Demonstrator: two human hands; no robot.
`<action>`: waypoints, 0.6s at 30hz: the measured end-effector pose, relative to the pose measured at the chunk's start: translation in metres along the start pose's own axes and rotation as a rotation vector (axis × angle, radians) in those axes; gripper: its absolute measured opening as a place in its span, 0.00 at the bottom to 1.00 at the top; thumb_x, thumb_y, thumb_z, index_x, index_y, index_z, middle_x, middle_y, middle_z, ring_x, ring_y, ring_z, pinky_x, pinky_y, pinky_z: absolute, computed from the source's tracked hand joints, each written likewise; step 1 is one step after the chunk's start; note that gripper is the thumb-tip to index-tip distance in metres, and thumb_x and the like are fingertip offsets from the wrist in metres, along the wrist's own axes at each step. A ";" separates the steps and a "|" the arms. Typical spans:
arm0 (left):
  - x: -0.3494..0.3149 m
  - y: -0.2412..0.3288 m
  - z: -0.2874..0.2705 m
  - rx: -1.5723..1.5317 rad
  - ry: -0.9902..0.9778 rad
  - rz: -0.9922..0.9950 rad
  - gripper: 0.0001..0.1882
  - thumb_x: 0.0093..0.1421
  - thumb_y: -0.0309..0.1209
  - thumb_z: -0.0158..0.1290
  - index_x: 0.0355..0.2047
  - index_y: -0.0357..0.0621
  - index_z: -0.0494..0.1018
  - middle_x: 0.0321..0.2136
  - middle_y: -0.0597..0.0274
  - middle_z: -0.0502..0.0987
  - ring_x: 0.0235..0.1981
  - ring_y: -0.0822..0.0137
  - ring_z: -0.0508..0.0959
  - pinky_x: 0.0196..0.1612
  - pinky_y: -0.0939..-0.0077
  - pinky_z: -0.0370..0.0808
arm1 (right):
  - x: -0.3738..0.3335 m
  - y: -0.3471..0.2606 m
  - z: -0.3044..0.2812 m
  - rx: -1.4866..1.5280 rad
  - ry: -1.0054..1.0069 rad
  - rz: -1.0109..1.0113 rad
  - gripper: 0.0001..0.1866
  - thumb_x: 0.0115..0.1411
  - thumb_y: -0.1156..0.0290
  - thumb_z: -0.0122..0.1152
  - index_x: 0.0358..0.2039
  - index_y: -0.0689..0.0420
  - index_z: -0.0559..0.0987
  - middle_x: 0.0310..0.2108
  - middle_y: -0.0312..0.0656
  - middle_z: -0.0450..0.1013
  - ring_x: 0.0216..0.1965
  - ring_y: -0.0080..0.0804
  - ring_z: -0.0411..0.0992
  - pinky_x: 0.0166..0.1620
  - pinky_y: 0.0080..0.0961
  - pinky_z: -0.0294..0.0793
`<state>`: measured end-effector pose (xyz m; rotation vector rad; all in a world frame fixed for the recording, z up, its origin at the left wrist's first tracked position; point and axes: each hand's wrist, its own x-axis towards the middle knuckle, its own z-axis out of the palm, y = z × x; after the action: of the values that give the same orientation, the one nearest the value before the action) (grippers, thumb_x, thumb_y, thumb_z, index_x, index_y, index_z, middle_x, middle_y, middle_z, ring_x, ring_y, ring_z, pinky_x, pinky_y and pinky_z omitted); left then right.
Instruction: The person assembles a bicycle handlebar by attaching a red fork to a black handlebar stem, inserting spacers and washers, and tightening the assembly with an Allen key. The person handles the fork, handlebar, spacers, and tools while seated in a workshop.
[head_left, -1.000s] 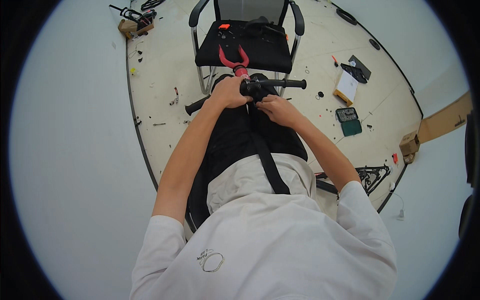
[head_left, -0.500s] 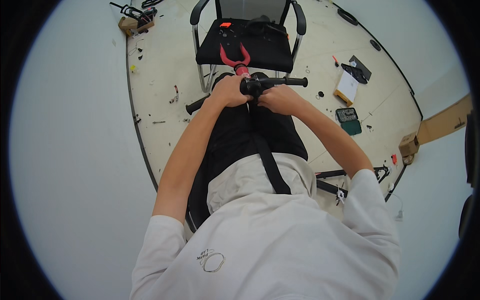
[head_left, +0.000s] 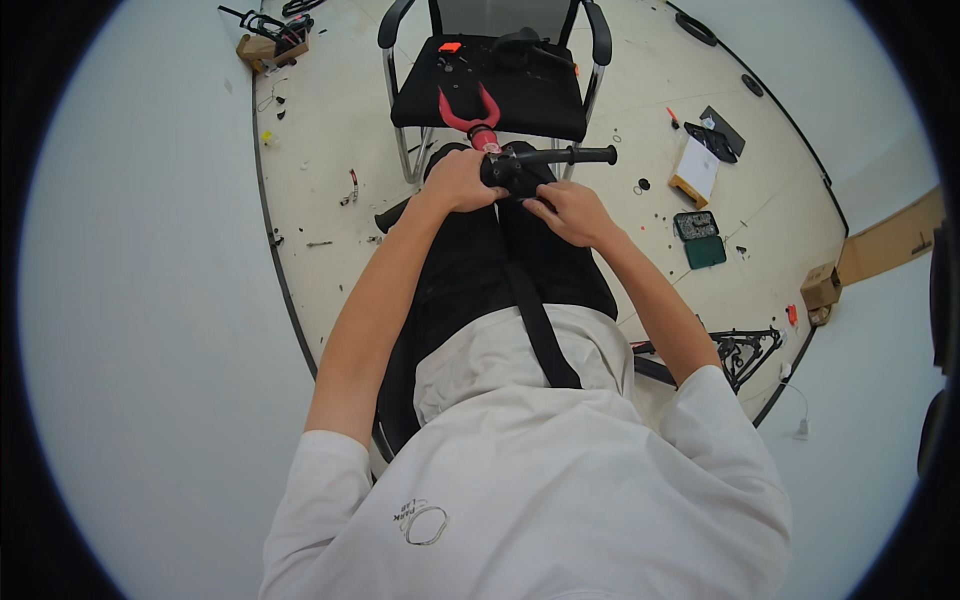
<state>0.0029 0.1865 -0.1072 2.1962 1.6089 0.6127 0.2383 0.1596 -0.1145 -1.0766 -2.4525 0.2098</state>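
Note:
A black handlebar point(head_left: 588, 156) and a red fork point(head_left: 484, 122) are joined at a dark stem point(head_left: 512, 180) above my lap. The fork's two prongs point away toward the seat of the chair ahead. My left hand point(head_left: 460, 183) is closed around the bar just left of the stem. Right of the stem and slightly nearer to me, my right hand point(head_left: 572, 212) has its fingers bent in a pinch. Whatever sits between those fingertips is too small to name.
A black office chair point(head_left: 488, 85) stands ahead, with small parts and an orange piece on its seat. On the floor to the right lie an open green case point(head_left: 705, 252) and a white box point(head_left: 697, 165). A black frame point(head_left: 745, 355) lies at lower right.
My right hand has drawn back from the stem, toward me and a little right, with its wrist turned. The left hand keeps its hold on the bar.

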 end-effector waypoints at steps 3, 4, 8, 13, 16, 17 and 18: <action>0.002 0.003 -0.002 0.030 -0.011 0.005 0.23 0.42 0.44 0.67 0.34 0.40 0.79 0.33 0.46 0.80 0.38 0.47 0.79 0.43 0.58 0.75 | 0.007 0.005 -0.004 -0.147 -0.090 -0.131 0.17 0.62 0.55 0.58 0.26 0.58 0.77 0.26 0.45 0.74 0.34 0.44 0.73 0.40 0.38 0.69; 0.002 0.003 -0.003 0.032 -0.019 0.007 0.23 0.42 0.44 0.66 0.34 0.40 0.79 0.33 0.46 0.80 0.38 0.47 0.79 0.43 0.58 0.75 | 0.010 0.007 -0.002 -0.180 -0.080 -0.200 0.18 0.62 0.55 0.58 0.26 0.57 0.78 0.26 0.44 0.74 0.34 0.42 0.73 0.42 0.37 0.68; 0.001 0.004 -0.004 0.035 -0.016 -0.002 0.24 0.42 0.44 0.67 0.34 0.39 0.79 0.33 0.45 0.80 0.38 0.47 0.79 0.43 0.58 0.75 | 0.024 0.007 -0.011 -0.330 -0.127 -0.337 0.17 0.60 0.53 0.59 0.27 0.55 0.79 0.25 0.39 0.75 0.36 0.35 0.73 0.45 0.32 0.65; 0.000 0.010 -0.012 0.048 -0.103 -0.036 0.29 0.43 0.46 0.66 0.40 0.39 0.76 0.37 0.43 0.80 0.42 0.46 0.79 0.48 0.58 0.76 | 0.030 0.007 -0.019 -0.357 -0.181 -0.352 0.15 0.58 0.56 0.61 0.27 0.56 0.79 0.25 0.41 0.74 0.35 0.36 0.72 0.44 0.33 0.66; -0.001 0.011 -0.011 0.042 -0.098 -0.042 0.29 0.43 0.46 0.66 0.40 0.38 0.76 0.37 0.43 0.80 0.42 0.46 0.79 0.47 0.58 0.76 | 0.030 0.010 -0.021 -0.368 -0.187 -0.342 0.15 0.58 0.56 0.62 0.27 0.55 0.79 0.25 0.40 0.74 0.35 0.36 0.71 0.43 0.32 0.65; -0.001 0.009 -0.010 0.038 -0.075 -0.033 0.28 0.43 0.46 0.66 0.38 0.38 0.77 0.36 0.44 0.80 0.41 0.46 0.79 0.46 0.58 0.76 | 0.030 0.010 -0.021 -0.367 -0.182 -0.341 0.15 0.58 0.56 0.62 0.27 0.55 0.79 0.25 0.40 0.74 0.35 0.36 0.71 0.43 0.32 0.65; -0.001 0.008 -0.007 0.035 -0.052 -0.023 0.26 0.43 0.46 0.67 0.36 0.38 0.78 0.35 0.44 0.80 0.40 0.46 0.79 0.46 0.58 0.76 | 0.030 0.010 -0.021 -0.371 -0.180 -0.351 0.15 0.58 0.56 0.62 0.27 0.55 0.79 0.25 0.40 0.74 0.35 0.36 0.71 0.43 0.32 0.65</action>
<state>0.0051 0.1840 -0.0974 2.1965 1.6277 0.5199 0.2370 0.1877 -0.0888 -0.7676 -2.8673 -0.2806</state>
